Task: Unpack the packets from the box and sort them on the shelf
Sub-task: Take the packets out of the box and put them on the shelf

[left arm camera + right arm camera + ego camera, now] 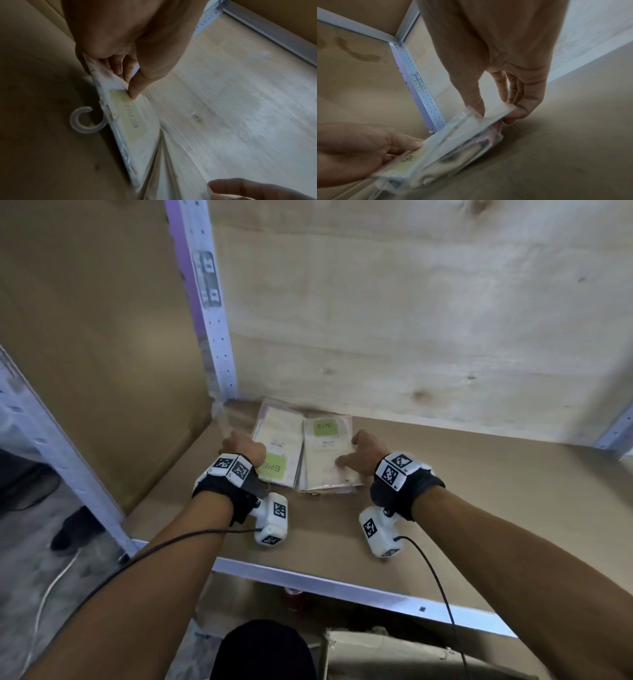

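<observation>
Two piles of clear packets with green labels lie side by side in the back left corner of the brown shelf [462,518]. My left hand [245,444] holds the left pile [282,436] at its left edge; in the left wrist view the thumb [137,86] presses on the green label of the top packet [137,129] with fingers curled under its edge. My right hand [359,451] grips the right pile [323,463], thumb on top and fingers [520,112] under the right edge of the stack [453,146]. A clear plastic hanger hook [82,120] sticks out of the left packet.
A perforated metal upright [214,313] stands in the back left corner, with a brown side panel [102,354] to its left and a pale plywood back wall [411,320]. The shelf's metal front rail [342,585] runs below my wrists. The shelf's right part is bare board.
</observation>
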`<action>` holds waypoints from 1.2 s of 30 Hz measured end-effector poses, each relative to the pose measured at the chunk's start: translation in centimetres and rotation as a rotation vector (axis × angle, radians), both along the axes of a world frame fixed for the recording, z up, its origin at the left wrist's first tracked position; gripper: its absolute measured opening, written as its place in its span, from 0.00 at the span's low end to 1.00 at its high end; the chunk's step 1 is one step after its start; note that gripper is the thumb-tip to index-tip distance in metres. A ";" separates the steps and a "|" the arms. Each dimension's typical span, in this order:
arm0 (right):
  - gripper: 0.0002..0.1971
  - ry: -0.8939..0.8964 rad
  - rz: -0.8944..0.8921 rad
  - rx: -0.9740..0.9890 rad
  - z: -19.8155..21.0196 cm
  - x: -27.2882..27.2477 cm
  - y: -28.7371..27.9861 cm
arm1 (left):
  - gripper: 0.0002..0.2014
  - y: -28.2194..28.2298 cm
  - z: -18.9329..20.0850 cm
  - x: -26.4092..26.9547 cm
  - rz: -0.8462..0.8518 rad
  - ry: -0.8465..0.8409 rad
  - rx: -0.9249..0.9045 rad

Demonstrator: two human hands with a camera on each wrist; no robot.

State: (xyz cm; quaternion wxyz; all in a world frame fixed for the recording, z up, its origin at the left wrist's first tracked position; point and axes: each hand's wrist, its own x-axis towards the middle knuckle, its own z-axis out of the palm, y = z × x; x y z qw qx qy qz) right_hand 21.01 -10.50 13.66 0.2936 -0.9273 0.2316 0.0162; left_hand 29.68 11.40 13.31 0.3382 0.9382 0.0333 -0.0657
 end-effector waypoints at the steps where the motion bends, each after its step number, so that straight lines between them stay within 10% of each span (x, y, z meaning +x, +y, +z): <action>1: 0.32 0.002 0.000 0.001 -0.1 0.6 0.2 | 0.20 0.2 0.0 0.5 0.007 0.001 0.002; 17: 0.26 -0.004 0.106 0.100 1.6 -0.5 1.8 | 0.22 3.1 0.7 -0.5 -0.107 -0.006 0.022; 25: 0.07 -0.102 0.207 0.276 3.6 -12.5 2.0 | 0.02 1.0 4.2 -11.7 -0.333 -0.275 -0.262; 36: 0.08 0.013 0.205 0.214 -0.5 -33.3 1.5 | 0.13 -2.4 -0.7 -28.5 -0.564 0.010 -0.365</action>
